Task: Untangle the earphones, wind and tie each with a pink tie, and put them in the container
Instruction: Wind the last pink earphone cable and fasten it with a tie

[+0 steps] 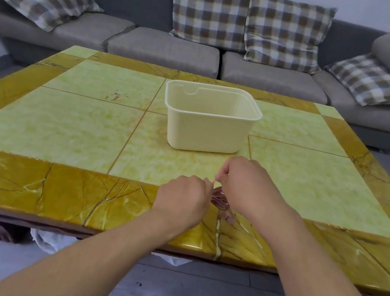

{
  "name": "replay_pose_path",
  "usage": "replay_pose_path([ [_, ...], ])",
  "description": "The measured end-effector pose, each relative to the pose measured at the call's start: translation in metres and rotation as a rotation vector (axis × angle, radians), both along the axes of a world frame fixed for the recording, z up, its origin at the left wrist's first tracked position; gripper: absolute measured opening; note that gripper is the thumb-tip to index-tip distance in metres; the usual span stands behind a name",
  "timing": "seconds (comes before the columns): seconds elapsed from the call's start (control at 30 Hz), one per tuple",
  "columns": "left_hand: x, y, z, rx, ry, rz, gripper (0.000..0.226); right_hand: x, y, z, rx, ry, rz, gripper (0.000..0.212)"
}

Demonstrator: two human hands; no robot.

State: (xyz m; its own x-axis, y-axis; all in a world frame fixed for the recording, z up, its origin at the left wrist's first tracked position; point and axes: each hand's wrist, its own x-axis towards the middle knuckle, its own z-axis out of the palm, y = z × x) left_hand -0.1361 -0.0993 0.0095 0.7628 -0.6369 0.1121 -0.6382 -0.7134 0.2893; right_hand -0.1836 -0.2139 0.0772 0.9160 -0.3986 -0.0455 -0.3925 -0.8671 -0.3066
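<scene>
Together the left hand (184, 194) and right hand (243, 182) pinch the wound pink earphones (219, 200) between them, near the container (209, 119).

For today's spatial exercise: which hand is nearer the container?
Right. The right hand sits just in front of the container, close to its near wall. The left hand is further back, nearer the table edge.

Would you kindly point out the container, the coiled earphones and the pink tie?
container (211, 131), head view, on its near outer wall.
coiled earphones (219, 200), head view, on the wound cable between the hands.
pink tie (214, 182), head view, on the thin strand below the right hand's fingertips.
</scene>
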Motion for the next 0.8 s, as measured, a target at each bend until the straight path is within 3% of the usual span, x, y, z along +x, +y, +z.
replay_pose_path([
  [0.2,0.008,0.003,-0.006,-0.195,0.204,0.114,0.028,-0.007,0.015,-0.002,0.104,-0.121,-0.011,0.019],
  [0.3,0.011,0.005,0.001,-0.439,0.498,0.17,0.053,-0.006,0.02,-0.002,0.094,-0.141,-0.021,0.02],
  [0.4,0.01,0.006,0.005,-0.614,0.652,0.272,0.07,-0.005,0.026,-0.003,0.022,-0.134,0.016,0.018],
  [0.53,0.009,0.008,0.006,-0.725,0.8,0.343,0.061,-0.002,0.025,-0.007,0.02,-0.18,0.091,0.018],
  [0.63,0.011,0.008,0.01,-0.866,0.901,0.431,0.055,-0.004,0.027,-0.014,0.099,-0.428,0.157,0.012],
  [0.7,0.012,0.008,0.014,-0.992,0.948,0.494,0.054,-0.008,0.034,-0.019,0.222,-0.55,0.098,0.008],
  [0.8,0.012,0.01,0.024,-1.144,0.982,0.577,0.053,-0.007,0.042,-0.029,0.831,-0.493,-0.07,0.01],
])
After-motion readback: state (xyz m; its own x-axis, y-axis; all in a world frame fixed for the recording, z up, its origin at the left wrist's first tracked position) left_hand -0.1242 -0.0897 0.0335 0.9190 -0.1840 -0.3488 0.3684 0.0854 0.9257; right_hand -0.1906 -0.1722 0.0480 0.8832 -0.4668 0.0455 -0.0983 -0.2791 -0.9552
